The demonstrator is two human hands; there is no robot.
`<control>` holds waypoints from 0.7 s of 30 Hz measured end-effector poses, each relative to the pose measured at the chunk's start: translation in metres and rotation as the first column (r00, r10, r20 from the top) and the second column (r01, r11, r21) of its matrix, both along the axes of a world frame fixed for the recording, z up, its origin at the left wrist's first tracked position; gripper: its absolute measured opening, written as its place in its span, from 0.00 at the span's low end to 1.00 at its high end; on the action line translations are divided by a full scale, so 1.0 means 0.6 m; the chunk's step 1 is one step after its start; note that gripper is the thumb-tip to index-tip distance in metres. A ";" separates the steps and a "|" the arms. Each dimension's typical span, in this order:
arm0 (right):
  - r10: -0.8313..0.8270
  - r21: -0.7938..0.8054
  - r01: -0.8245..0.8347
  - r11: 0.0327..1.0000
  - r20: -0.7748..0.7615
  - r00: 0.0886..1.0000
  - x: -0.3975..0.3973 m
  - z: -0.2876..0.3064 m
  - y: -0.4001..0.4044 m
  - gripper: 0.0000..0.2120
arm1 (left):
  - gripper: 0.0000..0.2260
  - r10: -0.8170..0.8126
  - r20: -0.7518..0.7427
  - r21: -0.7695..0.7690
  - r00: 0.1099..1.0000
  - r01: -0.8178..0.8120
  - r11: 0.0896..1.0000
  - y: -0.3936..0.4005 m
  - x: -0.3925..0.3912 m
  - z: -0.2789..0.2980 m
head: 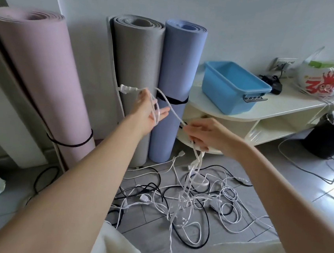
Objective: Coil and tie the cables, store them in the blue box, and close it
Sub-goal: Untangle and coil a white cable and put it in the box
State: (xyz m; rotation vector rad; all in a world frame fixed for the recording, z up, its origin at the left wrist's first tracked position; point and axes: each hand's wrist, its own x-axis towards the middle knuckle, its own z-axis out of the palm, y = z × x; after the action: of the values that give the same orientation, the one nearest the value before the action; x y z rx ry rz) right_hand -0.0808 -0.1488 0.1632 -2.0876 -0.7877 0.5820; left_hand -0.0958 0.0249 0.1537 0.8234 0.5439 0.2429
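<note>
Cable, white [165,100], looped over our left hand [146,111]: palm up, fingers nearly straight, serving as a former for the coil, plug end [125,89] jutting past the fingertips. Our right hand [203,135] pinches the same cable, fingers curled round it, feeding slack up from the floor. Below hangs the tail into a tangle of black and white cables [185,200] on the tiles. Blue box [233,88] sits open on the low shelf unit [287,112], lid not seen. We judge this an early loop; 3 rolled mats [134,71] stand behind.
</note>
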 end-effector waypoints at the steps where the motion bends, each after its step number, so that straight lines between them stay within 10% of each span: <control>1: 0.040 -0.025 -0.040 0.999 0.002 0.999 -0.005 -0.007 0.007 0.14 | 0.18 -0.026 0.061 -0.034 0.998 0.028 0.999 -0.007 0.000 0.010; 7: 0.127 -0.206 -0.129 0.970 -0.023 0.992 0.005 -0.042 0.016 0.23 | 0.18 -0.341 0.257 -0.019 0.904 0.358 0.934 -0.037 -0.021 0.051; 16: 0.075 -0.426 0.106 0.898 0.387 0.919 0.055 -0.032 -0.025 0.21 | 0.19 -0.875 -0.328 0.327 0.357 0.912 0.249 -0.021 -0.085 0.040; 21: -0.059 -0.214 0.220 0.952 0.577 0.814 0.067 -0.022 -0.020 0.11 | 0.21 -0.752 -0.572 0.298 0.328 0.937 0.182 -0.020 -0.085 0.013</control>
State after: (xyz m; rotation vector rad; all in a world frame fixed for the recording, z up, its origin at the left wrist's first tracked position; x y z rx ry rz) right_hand -0.0403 -0.1608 0.1500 -2.5987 -0.9013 -0.0405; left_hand -0.1467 0.0129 0.1616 1.7189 0.1665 -0.8949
